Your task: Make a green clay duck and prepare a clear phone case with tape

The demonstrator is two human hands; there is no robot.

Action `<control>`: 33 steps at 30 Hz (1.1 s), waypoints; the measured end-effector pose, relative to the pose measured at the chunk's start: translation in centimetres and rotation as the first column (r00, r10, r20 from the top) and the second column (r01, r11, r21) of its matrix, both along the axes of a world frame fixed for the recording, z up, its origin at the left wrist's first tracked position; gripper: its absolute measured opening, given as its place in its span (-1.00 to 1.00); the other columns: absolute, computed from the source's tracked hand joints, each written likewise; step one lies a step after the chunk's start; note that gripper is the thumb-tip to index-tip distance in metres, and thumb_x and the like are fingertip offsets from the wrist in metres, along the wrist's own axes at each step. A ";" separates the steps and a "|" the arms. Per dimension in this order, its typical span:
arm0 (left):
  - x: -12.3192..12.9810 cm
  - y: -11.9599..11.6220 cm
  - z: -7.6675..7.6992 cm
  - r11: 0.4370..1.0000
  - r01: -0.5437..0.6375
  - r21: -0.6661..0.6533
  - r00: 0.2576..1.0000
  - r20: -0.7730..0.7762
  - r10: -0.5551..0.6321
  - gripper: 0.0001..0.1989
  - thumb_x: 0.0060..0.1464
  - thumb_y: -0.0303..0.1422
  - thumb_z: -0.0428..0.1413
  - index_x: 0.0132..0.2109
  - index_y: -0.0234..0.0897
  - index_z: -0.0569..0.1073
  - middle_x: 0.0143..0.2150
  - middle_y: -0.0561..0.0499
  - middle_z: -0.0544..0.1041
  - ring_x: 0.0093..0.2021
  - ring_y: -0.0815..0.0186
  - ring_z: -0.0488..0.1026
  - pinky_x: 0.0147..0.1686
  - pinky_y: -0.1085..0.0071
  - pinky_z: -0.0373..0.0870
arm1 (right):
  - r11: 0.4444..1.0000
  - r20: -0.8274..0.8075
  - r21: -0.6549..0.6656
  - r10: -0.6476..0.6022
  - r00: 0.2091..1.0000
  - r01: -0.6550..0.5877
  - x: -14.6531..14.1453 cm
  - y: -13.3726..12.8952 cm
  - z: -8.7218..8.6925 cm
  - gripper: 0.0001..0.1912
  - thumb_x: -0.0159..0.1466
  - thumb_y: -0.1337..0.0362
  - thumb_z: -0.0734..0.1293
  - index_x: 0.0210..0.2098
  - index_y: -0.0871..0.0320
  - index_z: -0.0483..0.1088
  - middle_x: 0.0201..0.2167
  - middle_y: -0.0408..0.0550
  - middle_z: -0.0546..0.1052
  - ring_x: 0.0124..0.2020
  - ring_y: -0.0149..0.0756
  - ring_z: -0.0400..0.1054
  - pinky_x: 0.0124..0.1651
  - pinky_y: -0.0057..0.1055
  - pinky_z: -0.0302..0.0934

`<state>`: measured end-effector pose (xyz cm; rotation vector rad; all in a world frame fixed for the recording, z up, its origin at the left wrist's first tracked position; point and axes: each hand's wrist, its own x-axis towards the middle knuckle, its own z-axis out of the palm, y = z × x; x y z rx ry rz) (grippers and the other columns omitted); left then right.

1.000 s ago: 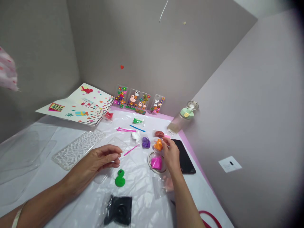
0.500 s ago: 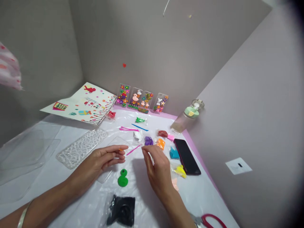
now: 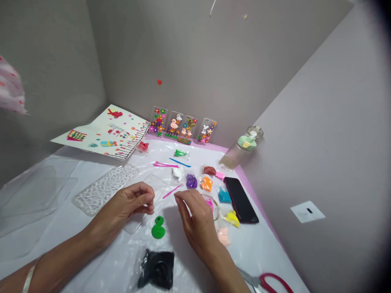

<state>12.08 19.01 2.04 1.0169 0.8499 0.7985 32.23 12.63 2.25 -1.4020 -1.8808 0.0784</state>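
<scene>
My left hand [image 3: 134, 199] is closed, thumb pressed against curled fingers, above a clear phone case [image 3: 137, 223]. The small bit of orange clay that lay on its fingers is now hidden inside them. Across from it, my right hand [image 3: 195, 211] hangs bent over the table with thumb and fingertips pinched together; whatever they hold, if anything, does not show. Below and between the hands, a green clay figure [image 3: 158, 232] of two joined rounds, a dark dot on the smaller, lies on the sheet. Nearer me is a bag of black clay [image 3: 157, 269].
Pink [image 3: 171, 191] and blue modelling tools [image 3: 180, 162] lie ahead, with bagged clay such as orange [image 3: 207, 184]. A black phone [image 3: 241, 200], bottle [image 3: 240, 150] and red-handled scissors [image 3: 271, 280] are rightward. Decorated cases [image 3: 175, 124] lean on the wall; a textured case [image 3: 105, 189] lies left.
My left hand has curled its fingers shut, hiding the orange clay. My right hand has shifted slightly left and down, uncovering the bag of bright pink clay beside it.
</scene>
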 end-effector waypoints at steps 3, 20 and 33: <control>0.0 -0.1 0.0 0.999 0.020 0.034 0.999 -0.037 -0.019 -0.60 0.14 -0.03 0.27 -0.43 -0.23 0.41 -0.54 0.12 0.42 -0.50 0.37 0.34 -0.43 0.50 0.32 | 1.000 0.000 0.005 0.006 1.000 -0.006 -0.1 -0.1 0.1 -0.82 0.42 0.45 0.23 -0.17 0.13 0.45 -0.29 0.01 0.60 -0.25 -0.20 0.46 -0.16 -0.32 0.32; -0.2 0.0 -0.4 1.000 -0.005 0.002 0.999 0.040 0.005 -0.80 0.09 -0.20 0.35 -0.26 -0.21 0.58 -0.30 0.08 0.51 -0.29 0.35 0.48 -0.19 0.46 0.46 | 1.000 -0.005 -0.015 0.003 1.000 -0.003 -0.2 -0.1 0.1 -0.82 0.43 0.42 0.22 -0.16 0.11 0.46 -0.28 0.00 0.60 -0.25 -0.21 0.47 -0.18 -0.32 0.32; -0.3 -0.1 -0.2 0.998 0.051 0.040 0.998 0.031 -0.052 -0.62 0.25 -0.07 0.18 -0.41 -0.22 0.37 -0.50 0.12 0.41 -0.46 0.37 0.34 -0.39 0.51 0.35 | 1.000 -0.001 -0.020 -0.006 1.000 0.006 -0.1 -0.1 0.0 -0.83 0.42 0.42 0.24 -0.17 0.13 0.46 -0.29 0.00 0.61 -0.26 -0.20 0.47 -0.19 -0.31 0.32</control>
